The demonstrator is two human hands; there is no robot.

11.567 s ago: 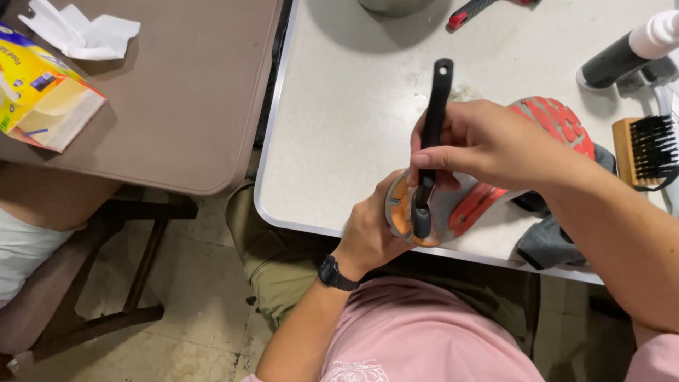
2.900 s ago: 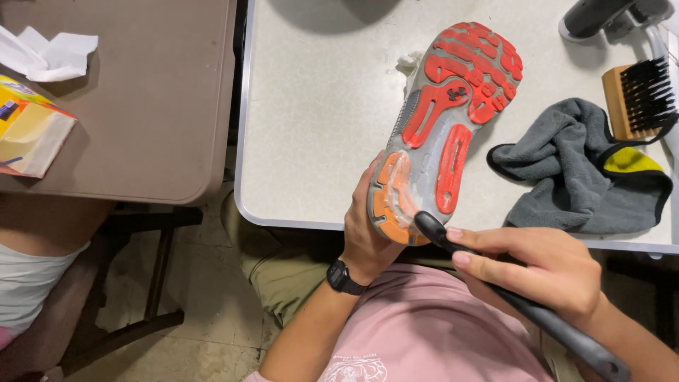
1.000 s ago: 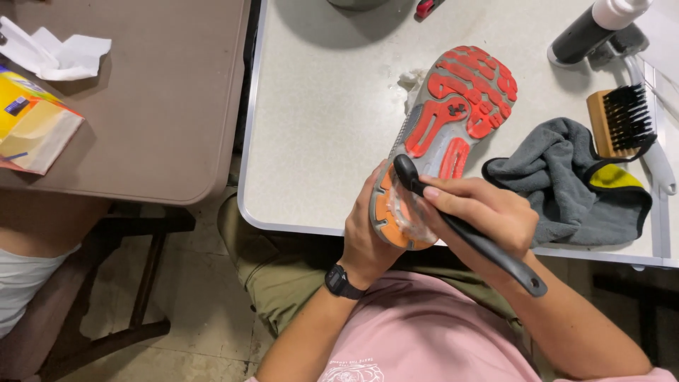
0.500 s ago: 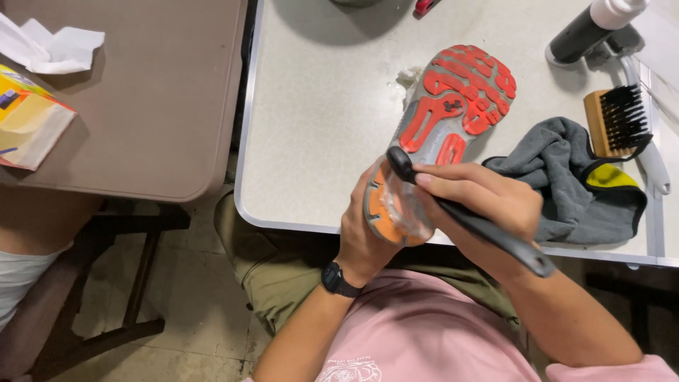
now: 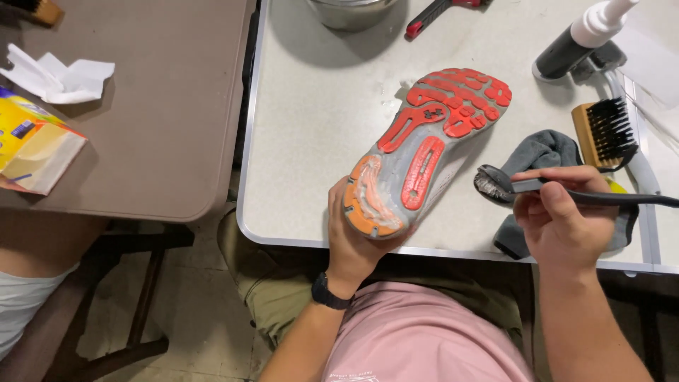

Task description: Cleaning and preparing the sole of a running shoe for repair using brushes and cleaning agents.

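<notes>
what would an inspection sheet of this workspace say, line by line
surface: white table, foam smear beside the shoe.
job's things: shoe sole up, foam on heel; black brush.
clutter: grey cloth, wooden brush, spray bottle, metal bowl, red-handled tool.
hands: left hand grips the shoe heel; right hand holds the black brush off the sole.
cables: nothing seen.
surroundings: brown table with yellow box, tissue.
</notes>
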